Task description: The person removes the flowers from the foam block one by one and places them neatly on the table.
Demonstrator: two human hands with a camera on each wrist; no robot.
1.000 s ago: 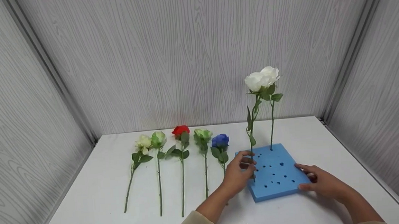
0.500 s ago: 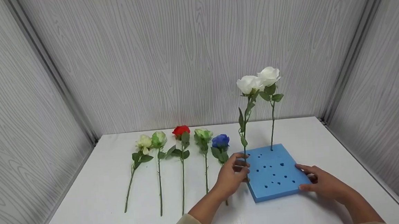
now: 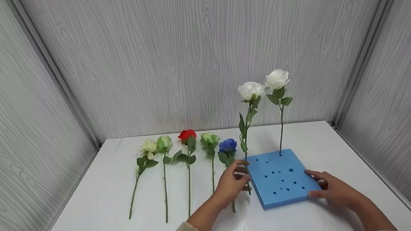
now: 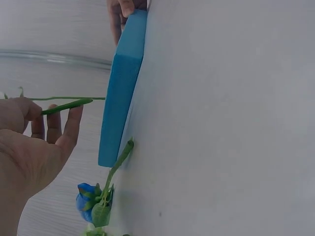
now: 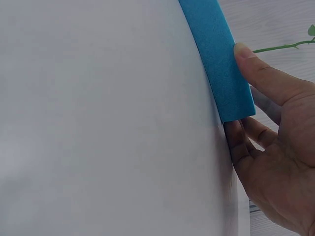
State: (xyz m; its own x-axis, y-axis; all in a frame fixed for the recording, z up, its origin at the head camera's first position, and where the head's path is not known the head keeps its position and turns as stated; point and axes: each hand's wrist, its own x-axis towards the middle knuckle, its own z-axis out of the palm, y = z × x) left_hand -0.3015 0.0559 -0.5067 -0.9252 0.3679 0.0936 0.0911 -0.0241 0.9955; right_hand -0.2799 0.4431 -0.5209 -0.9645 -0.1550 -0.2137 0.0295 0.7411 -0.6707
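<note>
My left hand (image 3: 229,185) pinches the stem of a white rose (image 3: 251,91) between thumb and fingers. The rose stands nearly upright, its lower stem (image 4: 69,106) just off the left edge of a blue board with holes (image 3: 271,167). My right hand (image 3: 333,188) holds the board at its near right corner, thumb on the edge and fingers along the side; in the right wrist view the thumb (image 5: 266,76) presses the board's corner (image 5: 229,93). A second white rose (image 3: 277,79) stands in a hole at the board's back.
Left of the board lie several flowers with stems toward me: a blue rose (image 3: 227,145), a green one (image 3: 210,139), a red one (image 3: 187,134), another green one (image 3: 164,143) and a pale yellow one (image 3: 149,146). Grey wood-grain walls (image 3: 202,58) surround the white table (image 3: 103,193).
My left hand has moved left with the white rose, carrying its stem from over the board to beside its left edge. The right hand and the board have stayed in place.
</note>
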